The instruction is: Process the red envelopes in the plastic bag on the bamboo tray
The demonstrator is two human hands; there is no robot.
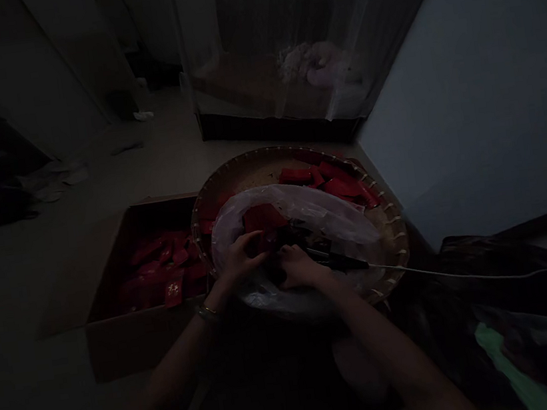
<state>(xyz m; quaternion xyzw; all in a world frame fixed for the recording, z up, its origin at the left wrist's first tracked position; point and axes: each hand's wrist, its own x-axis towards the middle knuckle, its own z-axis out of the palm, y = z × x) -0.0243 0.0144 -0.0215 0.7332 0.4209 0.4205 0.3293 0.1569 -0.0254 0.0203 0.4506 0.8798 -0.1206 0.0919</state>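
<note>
In the dim head view, my left hand has its thumb and forefinger around the edge of a red packet inside a clear plastic bag. My right hand is just beside it, fingers curled down among dark contents; what they hold is hidden. A black, long-handled tool with a pale cord lies right of my right hand; its kind is unclear. The bag is spread open in a round woven tray. More red packets lie along the tray's far right side.
Left of the tray, an open cardboard box holds several red packets, some with gold marks. A netted bed stands beyond, and a pale wall rises on the right. Dark items and a green cloth lie at lower right.
</note>
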